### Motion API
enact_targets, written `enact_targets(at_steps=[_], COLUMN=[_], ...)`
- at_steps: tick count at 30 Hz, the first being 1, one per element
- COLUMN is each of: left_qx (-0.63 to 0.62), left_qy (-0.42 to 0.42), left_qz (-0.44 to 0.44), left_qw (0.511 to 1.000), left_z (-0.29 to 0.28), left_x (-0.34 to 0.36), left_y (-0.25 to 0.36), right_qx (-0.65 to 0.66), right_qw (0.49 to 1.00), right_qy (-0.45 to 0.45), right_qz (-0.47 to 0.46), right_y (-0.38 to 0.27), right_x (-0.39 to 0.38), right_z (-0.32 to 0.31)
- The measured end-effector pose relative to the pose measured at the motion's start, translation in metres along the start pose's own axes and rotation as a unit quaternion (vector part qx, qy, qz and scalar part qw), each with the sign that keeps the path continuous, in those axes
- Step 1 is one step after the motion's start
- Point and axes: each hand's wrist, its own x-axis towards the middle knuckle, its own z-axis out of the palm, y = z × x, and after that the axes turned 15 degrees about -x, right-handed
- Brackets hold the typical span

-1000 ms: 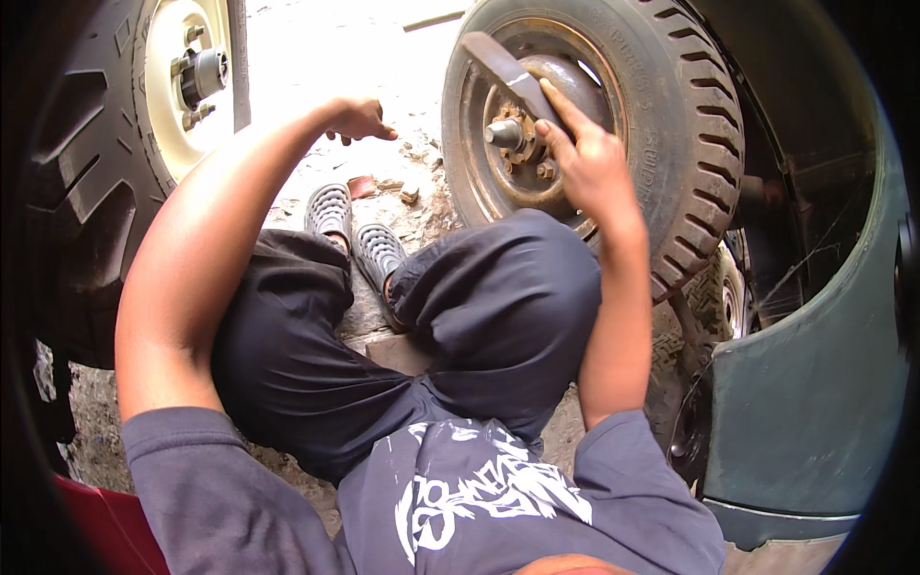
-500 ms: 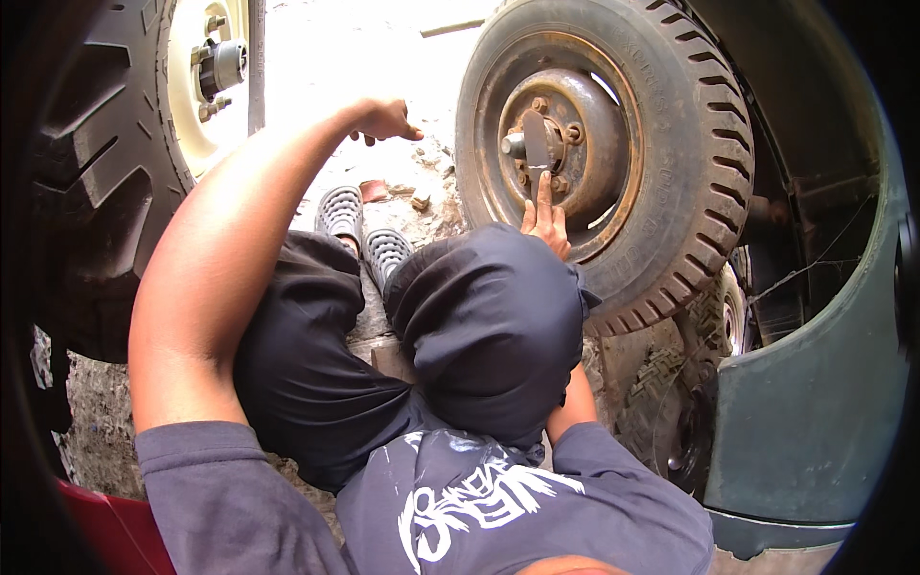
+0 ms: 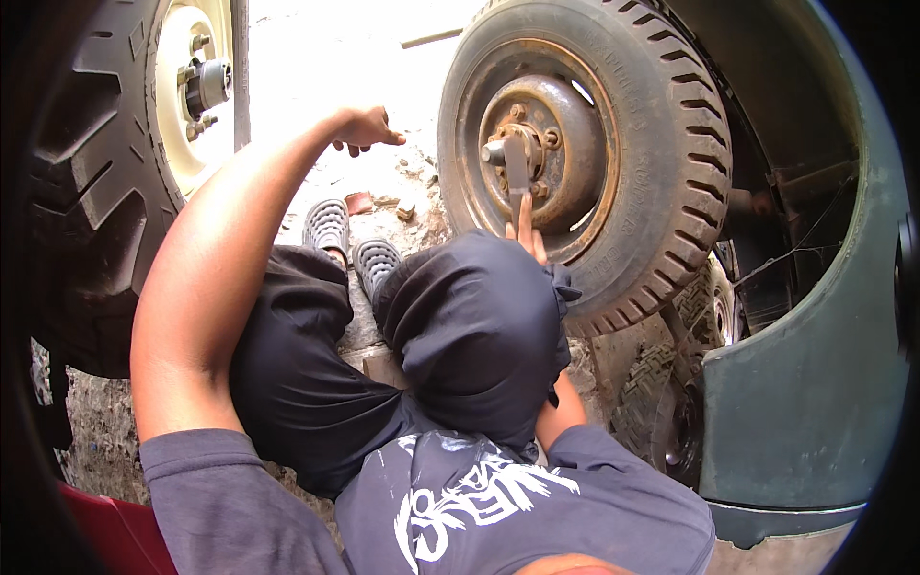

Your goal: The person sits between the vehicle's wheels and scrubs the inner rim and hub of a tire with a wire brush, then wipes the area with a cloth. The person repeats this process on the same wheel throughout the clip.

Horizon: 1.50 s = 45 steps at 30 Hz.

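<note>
Since a second ago, your right grip (image 3: 527,236) has dropped from in front of the wheel's hub to low behind your right knee, and the tool in it has swung from a slant up to the left to nearly upright. The left one has hardly shifted.

You have the right fingers closed on the flat, dark, blade-like tool (image 3: 518,172), one finger stretched along its lower end; your knee hides the rest of that hand. The blade overlaps the rusty hub (image 3: 567,125) in view, just right of the grey axle end (image 3: 494,151); you cannot tell whether it touches. Bolts ring the hub's centre, and the worn, chunky-treaded tyre (image 3: 656,163) stands around the rusty rim.

Your left grip (image 3: 366,128) hangs above the bright, littered ground (image 3: 379,67), fingers loosely curled and parted, with nothing seen in it. Farther left stands a larger tyre (image 3: 86,182) on a cream rim (image 3: 172,86).

Below are your grey sandals (image 3: 327,227) and dark trousers (image 3: 465,326). A green body panel (image 3: 791,422) curves up at right; a red panel (image 3: 120,527) shows at lower left.
</note>
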Motion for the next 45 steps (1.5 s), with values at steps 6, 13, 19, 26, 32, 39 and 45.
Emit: enact_targets(at_steps=[6, 13, 19, 26, 32, 39, 45], left_qx=[0.004, -0.016, -0.061, -0.104, -0.121, -0.130, -0.157], left_qy=[-0.010, 0.000, 0.023, 0.086, 0.069, 0.058, 0.073], left_qz=[0.010, 0.071, 0.086, 0.197, 0.236, 0.243, 0.252], left_qw=[1.000, 0.997, 0.994, 0.971, 0.962, 0.959, 0.952], left_z=[0.006, 0.009, 0.009, 0.013, 0.021, 0.030, 0.037], left_x=[-0.007, -0.005, -0.012, -0.013, -0.019, -0.021, -0.020], left_y=[0.004, 0.015, 0.029, 0.031, 0.056, 0.062, 0.064], right_qx=[0.049, 0.144, 0.152, 0.123, 0.175, 0.166, 0.147], right_qw=[0.998, 0.979, 0.984, 0.976, 0.978, 0.964, 0.971], right_qy=[0.002, 0.127, 0.057, -0.091, 0.014, -0.079, -0.121], right_qz=[0.027, 0.062, 0.078, 0.157, 0.112, 0.194, 0.146], right_y=[0.000, -0.013, 0.013, -0.023, -0.023, -0.028, -0.009], right_x=[-0.006, 0.002, 0.001, -0.005, 0.012, -0.023, -0.056], right_z=[-0.002, -0.012, -0.015, -0.034, -0.019, -0.037, -0.068])
